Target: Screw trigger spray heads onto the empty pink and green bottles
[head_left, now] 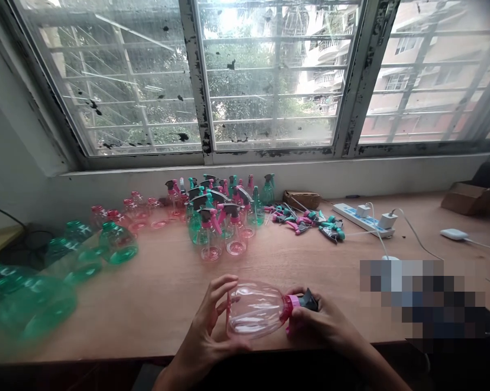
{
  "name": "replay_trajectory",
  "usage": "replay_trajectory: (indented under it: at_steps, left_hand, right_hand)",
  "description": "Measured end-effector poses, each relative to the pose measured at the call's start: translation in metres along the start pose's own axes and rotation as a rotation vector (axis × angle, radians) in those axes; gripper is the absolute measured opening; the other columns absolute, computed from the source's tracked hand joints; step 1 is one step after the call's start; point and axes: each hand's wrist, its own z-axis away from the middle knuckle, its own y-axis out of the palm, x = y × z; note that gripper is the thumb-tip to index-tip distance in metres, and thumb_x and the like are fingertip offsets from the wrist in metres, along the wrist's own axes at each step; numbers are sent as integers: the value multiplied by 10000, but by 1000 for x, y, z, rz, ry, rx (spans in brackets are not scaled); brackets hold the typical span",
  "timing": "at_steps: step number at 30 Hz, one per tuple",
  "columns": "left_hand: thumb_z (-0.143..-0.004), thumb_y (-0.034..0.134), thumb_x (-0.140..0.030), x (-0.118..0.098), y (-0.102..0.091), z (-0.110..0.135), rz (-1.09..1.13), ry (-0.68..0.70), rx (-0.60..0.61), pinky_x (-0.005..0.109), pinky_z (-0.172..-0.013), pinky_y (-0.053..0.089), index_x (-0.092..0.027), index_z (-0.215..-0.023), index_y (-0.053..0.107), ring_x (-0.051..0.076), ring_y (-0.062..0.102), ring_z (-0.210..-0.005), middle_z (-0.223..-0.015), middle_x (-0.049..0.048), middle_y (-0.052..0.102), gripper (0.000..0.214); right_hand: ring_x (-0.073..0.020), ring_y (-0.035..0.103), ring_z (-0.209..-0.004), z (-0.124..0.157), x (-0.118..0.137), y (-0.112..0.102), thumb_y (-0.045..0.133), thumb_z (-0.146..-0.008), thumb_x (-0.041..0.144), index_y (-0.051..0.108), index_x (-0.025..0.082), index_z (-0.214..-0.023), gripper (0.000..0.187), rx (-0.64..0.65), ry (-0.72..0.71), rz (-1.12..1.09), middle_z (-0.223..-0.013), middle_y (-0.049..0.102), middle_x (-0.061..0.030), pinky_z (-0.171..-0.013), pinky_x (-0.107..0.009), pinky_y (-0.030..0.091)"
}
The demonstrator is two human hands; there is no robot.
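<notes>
A clear pink spray bottle (pixel 255 308) lies sideways in the air at the table's front edge, held between both hands. My left hand (pixel 208 320) is curled round its base end, with fingers above and thumb below. At the neck, my right hand (pixel 314 320) grips the pink collar of a black and pink spray head (pixel 304 302), which sits on the bottle's mouth. A thin tube shows inside the bottle. Whether the collar is fully tight I cannot tell. Part of the spray head is hidden by the right fingers.
Pink and green bottles with spray heads (pixel 210 233) stand in a group near the wall. Headless green bottles (pixel 118 243) and pink bottles (pixel 136 212) are at left. Loose spray heads (pixel 306 220) lie beside a power strip (pixel 363 219). A cardboard box (pixel 469 196) is at right.
</notes>
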Motion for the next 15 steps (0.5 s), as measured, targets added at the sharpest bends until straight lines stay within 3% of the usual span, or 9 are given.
replay_trajectory:
  at_steps: [4, 8, 12, 15]
  left_hand:
    - [-652, 955, -289, -4, 1, 3, -166, 117, -7, 495, -1140, 467, -407, -1363, 591, 375, 459, -1396, -1456, 85, 499, 807]
    - [-640, 962, -278, -2, -2, 0, -208, 154, 45, 461, -1104, 510, -411, -1378, 543, 357, 486, -1372, -1446, 85, 484, 859]
    - [-761, 883, -282, 2, -4, -5, -195, 27, 29, 462, -1145, 469, -383, -1418, 462, 332, 474, -1410, -1506, 82, 456, 787]
    - [-897, 745, -309, -2, -2, -7, -235, -121, 57, 479, -1189, 410, -360, -1469, 428, 314, 459, -1440, -1570, 79, 443, 656]
  right_hand:
    - [-212, 730, -616, 0, -1, 0, 867, -759, 445, 684, 166, -979, 399, 1, 56, -87, -754, 798, -55, -653, -350, 605]
    - [-210, 716, -586, 0, -2, -2, 888, -736, 432, 667, 185, -928, 383, -114, 74, -71, -679, 774, -23, -603, -314, 570]
    - [-252, 719, -686, 5, 10, -6, 816, -778, 548, 714, 199, -965, 409, -114, -88, -47, -775, 779, -53, -672, -383, 584]
    - [-260, 695, -710, 11, 27, -11, 759, -856, 504, 762, 202, -1003, 336, -243, -190, 252, -795, 775, -68, -676, -383, 559]
